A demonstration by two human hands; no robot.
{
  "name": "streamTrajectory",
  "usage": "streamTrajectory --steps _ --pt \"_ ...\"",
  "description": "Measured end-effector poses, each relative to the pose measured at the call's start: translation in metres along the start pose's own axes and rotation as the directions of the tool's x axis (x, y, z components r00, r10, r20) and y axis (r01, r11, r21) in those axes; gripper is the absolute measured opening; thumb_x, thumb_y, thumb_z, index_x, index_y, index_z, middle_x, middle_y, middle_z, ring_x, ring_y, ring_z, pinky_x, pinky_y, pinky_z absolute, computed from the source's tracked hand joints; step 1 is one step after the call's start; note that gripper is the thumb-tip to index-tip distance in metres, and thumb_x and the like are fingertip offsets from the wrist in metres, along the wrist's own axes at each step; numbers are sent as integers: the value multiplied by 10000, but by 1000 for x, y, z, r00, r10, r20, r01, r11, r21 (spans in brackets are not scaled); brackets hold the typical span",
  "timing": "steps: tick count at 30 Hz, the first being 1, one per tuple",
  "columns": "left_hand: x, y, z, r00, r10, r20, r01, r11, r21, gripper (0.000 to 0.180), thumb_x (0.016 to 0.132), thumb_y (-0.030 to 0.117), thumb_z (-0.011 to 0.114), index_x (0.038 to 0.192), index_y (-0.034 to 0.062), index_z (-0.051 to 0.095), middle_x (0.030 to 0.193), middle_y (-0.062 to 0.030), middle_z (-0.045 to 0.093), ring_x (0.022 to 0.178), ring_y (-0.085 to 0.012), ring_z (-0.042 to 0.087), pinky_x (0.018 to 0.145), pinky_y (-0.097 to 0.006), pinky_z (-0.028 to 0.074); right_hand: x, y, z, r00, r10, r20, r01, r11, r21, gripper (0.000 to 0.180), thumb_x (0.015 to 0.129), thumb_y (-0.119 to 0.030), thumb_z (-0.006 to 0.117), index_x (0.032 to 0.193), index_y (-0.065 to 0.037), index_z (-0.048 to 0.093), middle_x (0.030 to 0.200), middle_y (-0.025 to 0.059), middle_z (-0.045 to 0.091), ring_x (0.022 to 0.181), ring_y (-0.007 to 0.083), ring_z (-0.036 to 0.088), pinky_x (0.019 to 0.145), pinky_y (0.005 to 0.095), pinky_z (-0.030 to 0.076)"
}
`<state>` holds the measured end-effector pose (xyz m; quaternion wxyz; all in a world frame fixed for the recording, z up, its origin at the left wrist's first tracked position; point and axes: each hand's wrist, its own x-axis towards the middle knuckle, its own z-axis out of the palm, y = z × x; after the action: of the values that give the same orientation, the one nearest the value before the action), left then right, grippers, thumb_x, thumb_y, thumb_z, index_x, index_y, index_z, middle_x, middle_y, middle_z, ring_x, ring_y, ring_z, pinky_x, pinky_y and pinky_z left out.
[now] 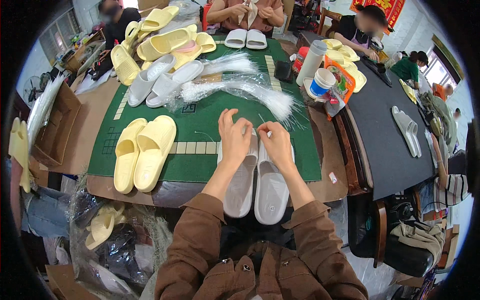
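Observation:
A pair of grey slide sandals (271, 195) lies side by side at the near table edge, toes away from me, heels hanging over the edge. My left hand (234, 137) is over the left slide's strap, thumb and forefinger pinched together. Over the other strap, my right hand (276, 145) is also closed in a pinch. A thin pale strand shows faintly between the hands; what each hand holds is too small to make out. Farther off, clear plastic bags of thin white plastic ties (235, 92) lie on the green mat (300, 165).
To my left sits a pale yellow pair of slides (155, 152). Grey slides (160, 77) and a heap of yellow ones (165, 45) fill the far left. A grey bottle (311, 62) and white tub (322, 82) stand right. Several people work around the tables.

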<state>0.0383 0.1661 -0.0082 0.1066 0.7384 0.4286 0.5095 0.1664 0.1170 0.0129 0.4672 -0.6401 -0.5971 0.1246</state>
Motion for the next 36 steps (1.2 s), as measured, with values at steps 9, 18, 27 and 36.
streamTrajectory --steps 9,18,27,36 --pt "1 -2 2 997 2 71 0 1000 -27 38 823 54 640 856 35 635 986 -108 592 1001 -337 522 872 -431 414 3 9 2 996 -54 -68 54 999 6 70 838 -61 609 881 -24 649 834 140 623 794 304 619 702 405 478" --pt "3 -2 2 987 44 157 -34 997 -65 37 860 50 587 865 27 615 888 -121 613 909 -319 566 828 -427 430 1 5 1 998 -23 -63 22 1000 -3 60 838 -57 596 876 -33 637 853 143 630 801 334 617 710 414 481" --pt "5 -2 -3 990 -60 128 82 980 -180 86 879 92 585 887 24 637 863 -124 634 839 -330 602 756 -412 467 0 8 3 995 4 -100 -3 1000 8 65 828 -51 599 871 -32 644 858 143 629 818 310 620 728 412 479" --pt "10 -8 0 968 -147 202 206 927 -314 175 939 119 550 985 -4 665 953 -146 674 858 -291 658 771 -357 504 6 26 14 982 -40 -185 60 992 108 104 760 -39 589 838 -50 656 886 159 625 830 360 605 764 440 488"
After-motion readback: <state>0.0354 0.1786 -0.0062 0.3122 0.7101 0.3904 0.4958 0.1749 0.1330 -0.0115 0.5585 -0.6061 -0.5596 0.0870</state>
